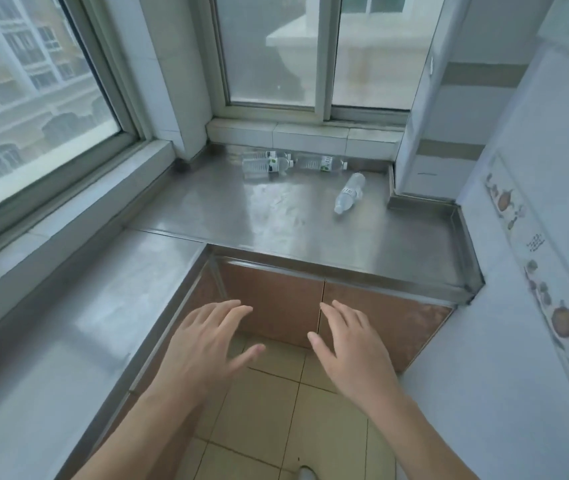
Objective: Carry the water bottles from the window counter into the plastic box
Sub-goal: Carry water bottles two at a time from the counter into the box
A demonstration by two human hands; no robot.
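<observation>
Both hands, the left hand (207,344) and the right hand (352,348), are empty with fingers spread, short of the worktop (276,220). Water bottles (350,192) lie at twelve o'clock near the window. I judge the reach is starting; next needs leaning forward to grasp one.

Clear water bottles (317,171) (lying down) — on steel counter (276,216).

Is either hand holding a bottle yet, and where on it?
No. The left hand and right hand are both open and empty.
</observation>
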